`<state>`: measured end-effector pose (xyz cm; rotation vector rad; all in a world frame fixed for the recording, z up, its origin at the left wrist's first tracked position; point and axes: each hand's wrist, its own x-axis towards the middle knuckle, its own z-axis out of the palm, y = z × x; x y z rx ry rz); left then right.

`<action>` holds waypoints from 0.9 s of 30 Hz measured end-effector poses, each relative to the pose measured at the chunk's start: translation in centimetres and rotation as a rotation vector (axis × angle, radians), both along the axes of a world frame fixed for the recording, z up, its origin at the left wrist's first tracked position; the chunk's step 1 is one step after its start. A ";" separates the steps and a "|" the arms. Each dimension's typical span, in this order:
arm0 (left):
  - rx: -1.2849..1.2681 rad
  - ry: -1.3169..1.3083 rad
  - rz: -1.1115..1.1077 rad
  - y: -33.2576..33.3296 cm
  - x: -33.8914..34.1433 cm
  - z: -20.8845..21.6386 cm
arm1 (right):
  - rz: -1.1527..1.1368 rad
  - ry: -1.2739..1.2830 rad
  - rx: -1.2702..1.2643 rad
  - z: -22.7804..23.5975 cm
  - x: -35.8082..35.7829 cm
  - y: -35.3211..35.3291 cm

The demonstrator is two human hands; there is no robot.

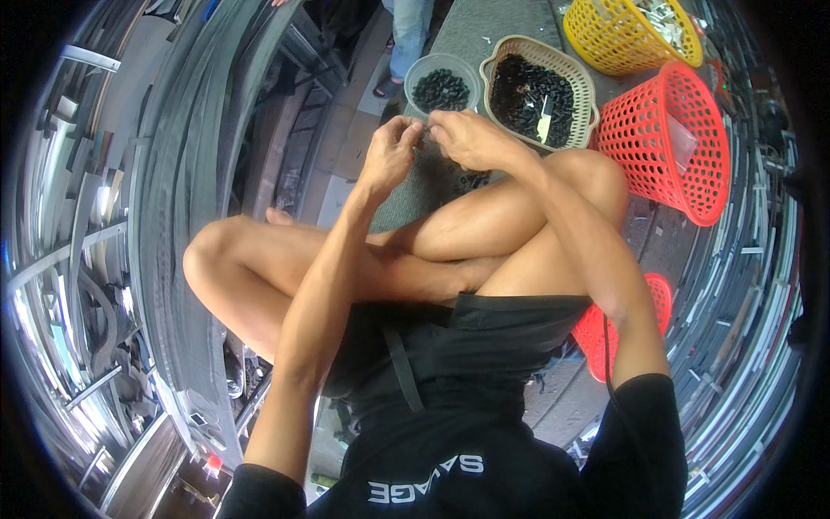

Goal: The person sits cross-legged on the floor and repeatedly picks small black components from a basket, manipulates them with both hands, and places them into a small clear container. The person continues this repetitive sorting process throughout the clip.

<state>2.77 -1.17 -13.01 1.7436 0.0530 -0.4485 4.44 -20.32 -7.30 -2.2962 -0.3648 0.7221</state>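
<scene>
Both hands meet over my crossed legs, just in front of a clear round tub [415,65] that holds small black pieces [442,89]. My left hand [393,151] is closed in a pinch, thumb against the fingertips. Close beside it, my right hand [467,138] pinches too, its fingers curled. Whatever sits between the fingertips looks small and dark, too small to name. To the right of the tub is a beige plastic basket [595,95] with more black pieces [553,86] in it. A yellow-green handled tool [544,127] lies on those pieces.
A yellow perforated basket [596,39] with pale pieces stands at the far right. Nearer, a red perforated basket [635,134] leans over, and another red one [661,303] is by my right elbow. Long strips and bars [194,173] line both sides. Another person's leg [409,39] shows at the back.
</scene>
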 end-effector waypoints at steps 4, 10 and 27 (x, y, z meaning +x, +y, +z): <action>-0.225 0.045 0.000 0.2 0.1 0.0 | 0.006 -0.074 0.004 0.2 0.2 0.0; -0.388 0.097 0.018 0.4 0.2 0.0 | -0.029 -0.183 0.029 -0.2 0.1 0.1; -0.151 -0.081 0.050 0.5 0.3 2.4 | -0.084 -0.351 0.142 -0.2 -0.5 0.5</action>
